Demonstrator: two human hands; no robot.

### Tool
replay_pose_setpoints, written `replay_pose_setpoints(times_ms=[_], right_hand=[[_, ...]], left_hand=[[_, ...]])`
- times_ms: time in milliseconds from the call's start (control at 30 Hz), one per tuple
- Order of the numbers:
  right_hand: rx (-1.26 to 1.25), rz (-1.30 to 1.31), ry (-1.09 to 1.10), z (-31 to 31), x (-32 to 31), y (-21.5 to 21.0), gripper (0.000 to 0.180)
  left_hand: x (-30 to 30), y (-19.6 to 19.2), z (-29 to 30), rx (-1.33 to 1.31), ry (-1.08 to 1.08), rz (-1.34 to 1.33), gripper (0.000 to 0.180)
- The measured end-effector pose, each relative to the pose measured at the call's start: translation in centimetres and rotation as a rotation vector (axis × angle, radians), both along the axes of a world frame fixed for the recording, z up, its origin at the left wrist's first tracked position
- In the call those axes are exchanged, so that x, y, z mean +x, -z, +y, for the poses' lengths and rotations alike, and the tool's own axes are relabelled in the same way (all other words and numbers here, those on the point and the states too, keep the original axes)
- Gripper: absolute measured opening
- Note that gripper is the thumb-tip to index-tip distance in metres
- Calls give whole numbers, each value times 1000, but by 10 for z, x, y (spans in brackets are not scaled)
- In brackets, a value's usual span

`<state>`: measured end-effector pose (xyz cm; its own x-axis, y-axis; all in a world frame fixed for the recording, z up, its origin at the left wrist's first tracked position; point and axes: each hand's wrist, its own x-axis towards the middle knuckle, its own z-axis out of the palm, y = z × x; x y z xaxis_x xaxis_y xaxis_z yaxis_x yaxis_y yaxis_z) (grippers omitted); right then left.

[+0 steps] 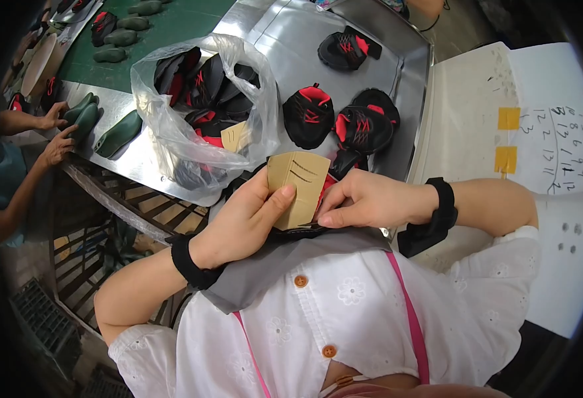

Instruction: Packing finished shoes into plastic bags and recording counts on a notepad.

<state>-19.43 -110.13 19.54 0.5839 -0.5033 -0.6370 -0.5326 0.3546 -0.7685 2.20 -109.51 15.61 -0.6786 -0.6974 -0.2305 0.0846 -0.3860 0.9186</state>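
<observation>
My left hand [250, 207] grips a folded tan cardboard card [311, 174] with a few dark pen strokes, its thumb flat on the front. My right hand [357, 199] is closed, thumb and fingertips pinched beside the card's lower right corner, at the edge of a black and red shoe upper. Most of that upper is hidden behind the card and my hands. Just beyond my left hand, a clear plastic bag [147, 99] holds several black and red shoe uppers and another tan card [235, 136]. Ahead of my right hand stands a black upper with red laces [308, 118].
More uppers [365, 127] sit on the metal table [275, 50], one at its far right [344, 52]. At left, a co-worker's hands [56, 142] touch green shoe lasts [84, 121]. A slatted rack [79, 259] stands below. White paper with handwriting [536, 99] lies at right.
</observation>
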Motion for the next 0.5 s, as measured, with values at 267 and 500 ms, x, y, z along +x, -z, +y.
replay_pose_setpoints(times_ms=[267,500], right_hand=[[276,90,-30,-19,-1,-13,32],[113,76,-102,-18,15,-11,27]], left_hand=[[0,0,1,114,-29,97,34],[-2,-6,-5,-25,30,12,34]])
